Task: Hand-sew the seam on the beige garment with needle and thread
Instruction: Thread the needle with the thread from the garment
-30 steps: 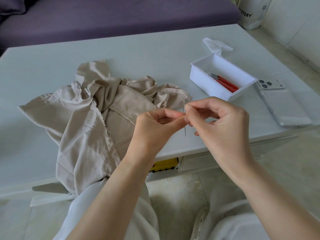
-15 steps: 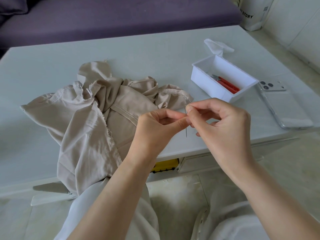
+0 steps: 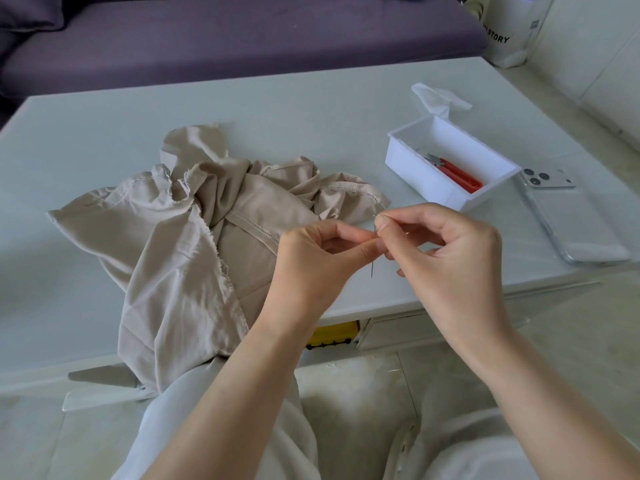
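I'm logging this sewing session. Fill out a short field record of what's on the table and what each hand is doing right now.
surface: white table
garment: beige garment crumpled on the table, its near part hanging over the front edge
needle: needle pointing down, pinched between the fingertips
left hand: left hand pinching the needle
right hand: right hand pinching at the needle's top; thread too fine to see
box: white box right of the garment, holding red-handled snips
phone: phone face down, right of the box
stitching: not yet begun
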`<state>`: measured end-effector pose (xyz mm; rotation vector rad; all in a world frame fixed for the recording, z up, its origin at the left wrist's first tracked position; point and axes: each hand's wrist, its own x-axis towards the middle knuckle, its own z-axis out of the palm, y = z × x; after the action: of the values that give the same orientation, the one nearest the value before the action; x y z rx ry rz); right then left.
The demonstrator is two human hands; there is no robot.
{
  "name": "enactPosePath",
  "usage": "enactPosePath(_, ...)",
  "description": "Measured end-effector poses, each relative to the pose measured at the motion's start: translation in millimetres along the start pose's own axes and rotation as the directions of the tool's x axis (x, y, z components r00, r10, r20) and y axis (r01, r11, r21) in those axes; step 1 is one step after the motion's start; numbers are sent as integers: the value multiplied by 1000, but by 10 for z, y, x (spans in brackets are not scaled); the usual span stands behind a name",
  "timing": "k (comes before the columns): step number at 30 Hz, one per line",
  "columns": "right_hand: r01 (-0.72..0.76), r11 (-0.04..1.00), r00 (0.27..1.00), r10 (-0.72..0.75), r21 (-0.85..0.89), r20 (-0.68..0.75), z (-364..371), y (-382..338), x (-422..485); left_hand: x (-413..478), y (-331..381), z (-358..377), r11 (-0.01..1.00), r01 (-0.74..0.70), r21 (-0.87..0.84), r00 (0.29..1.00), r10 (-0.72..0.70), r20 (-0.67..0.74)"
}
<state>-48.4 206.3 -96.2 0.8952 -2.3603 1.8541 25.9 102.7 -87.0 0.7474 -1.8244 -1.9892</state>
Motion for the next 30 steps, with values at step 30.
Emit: enactPosePath(30, -202, 963, 979, 194, 180, 63, -26, -207, -1, 28, -62, 4, 991, -57, 117, 996, 64, -56)
